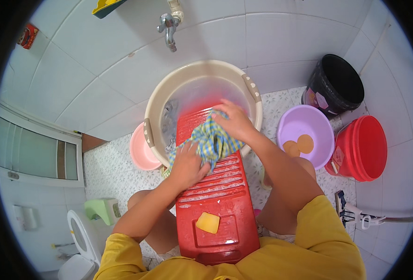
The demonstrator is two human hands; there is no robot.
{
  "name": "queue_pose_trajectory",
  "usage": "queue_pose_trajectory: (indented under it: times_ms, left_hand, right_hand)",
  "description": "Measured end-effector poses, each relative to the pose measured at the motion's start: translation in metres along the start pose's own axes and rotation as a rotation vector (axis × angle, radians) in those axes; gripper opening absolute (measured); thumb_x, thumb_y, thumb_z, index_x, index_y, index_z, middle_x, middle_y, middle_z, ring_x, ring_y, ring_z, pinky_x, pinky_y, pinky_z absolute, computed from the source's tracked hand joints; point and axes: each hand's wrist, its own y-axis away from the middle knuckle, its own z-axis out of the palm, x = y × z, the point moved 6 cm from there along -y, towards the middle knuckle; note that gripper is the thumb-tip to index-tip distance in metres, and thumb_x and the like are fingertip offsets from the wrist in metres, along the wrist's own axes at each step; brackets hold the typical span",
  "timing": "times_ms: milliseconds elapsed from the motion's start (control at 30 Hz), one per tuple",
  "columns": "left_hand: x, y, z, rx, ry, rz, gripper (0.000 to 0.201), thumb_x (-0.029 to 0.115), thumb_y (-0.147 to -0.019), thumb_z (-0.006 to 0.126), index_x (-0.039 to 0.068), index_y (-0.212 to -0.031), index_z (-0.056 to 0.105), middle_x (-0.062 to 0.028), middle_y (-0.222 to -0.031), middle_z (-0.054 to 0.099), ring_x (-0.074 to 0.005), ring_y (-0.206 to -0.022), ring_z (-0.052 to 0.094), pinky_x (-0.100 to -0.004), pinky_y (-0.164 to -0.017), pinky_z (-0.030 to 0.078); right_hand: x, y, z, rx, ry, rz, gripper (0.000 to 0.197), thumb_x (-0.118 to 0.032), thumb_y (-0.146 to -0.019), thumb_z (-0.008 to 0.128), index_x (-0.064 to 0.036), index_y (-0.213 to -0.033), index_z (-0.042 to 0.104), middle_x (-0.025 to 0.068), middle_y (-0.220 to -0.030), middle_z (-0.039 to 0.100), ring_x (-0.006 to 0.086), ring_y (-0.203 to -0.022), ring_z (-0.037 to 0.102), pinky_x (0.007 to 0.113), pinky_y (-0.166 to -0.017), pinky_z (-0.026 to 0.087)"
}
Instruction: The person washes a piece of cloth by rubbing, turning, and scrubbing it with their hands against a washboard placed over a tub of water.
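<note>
A red ridged washboard (211,198) slopes from my lap into a large beige basin (192,70) of cloudy water. A wet blue, yellow and white checked cloth (211,140) lies bunched on its soapy ridges. My left hand (187,165) grips the near left side of the cloth against the board. At the far right side of the cloth, my right hand (234,123) is closed on a fold, its fingertips partly hidden. A yellow bar of soap (208,222) rests on the flat part of the washboard, nearer to me.
Beside the big basin stands a pink basin (141,151). To the right are a purple basin (304,116) with round tan pieces, a black bucket (344,84) and a red bucket (363,149). A tap (169,30) juts from the wall; a toilet (82,242) stands at lower left.
</note>
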Motion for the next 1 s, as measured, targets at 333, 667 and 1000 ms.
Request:
queue_pose_trajectory:
  times_ms: [333, 667, 1000]
  left_hand:
    - [-0.044, -0.082, 0.036, 0.021, 0.002, -0.195, 0.051, 0.038, -0.084, 0.054, -0.005, -0.111, 0.057, -0.0238, -0.121, 0.049, -0.0388, -0.111, 0.046, -0.052, -0.091, 0.036]
    - [0.003, 0.064, -0.049, 0.188, 0.488, 0.005, 0.087, 0.048, -0.077, 0.068, 0.001, -0.138, 0.028, -0.0289, -0.135, 0.034, -0.0443, -0.126, 0.035, -0.0498, -0.103, 0.028]
    - [-0.093, -0.052, 0.027, -0.067, 0.162, -0.189, 0.075, 0.047, -0.081, 0.063, 0.009, -0.139, 0.036, -0.021, -0.141, 0.036, -0.0446, -0.131, 0.028, -0.0528, -0.107, 0.023]
  right_hand:
    - [0.032, -0.013, 0.043, -0.158, 0.161, -0.061, 0.055, -0.039, -0.092, 0.05, 0.0029, -0.127, 0.047, 0.0252, -0.14, 0.036, 0.0399, -0.13, 0.033, 0.041, -0.108, 0.027]
    - [-0.056, 0.078, 0.047, -0.317, -0.037, -0.265, 0.034, -0.032, -0.08, 0.062, -0.0009, -0.091, 0.054, 0.0206, -0.078, 0.06, 0.0395, -0.076, 0.058, 0.046, -0.068, 0.046]
    - [-0.005, -0.025, 0.076, 0.08, 0.612, -0.285, 0.033, -0.025, -0.082, 0.054, -0.0064, -0.109, 0.059, 0.0243, -0.119, 0.052, 0.036, -0.112, 0.05, 0.053, -0.09, 0.038]
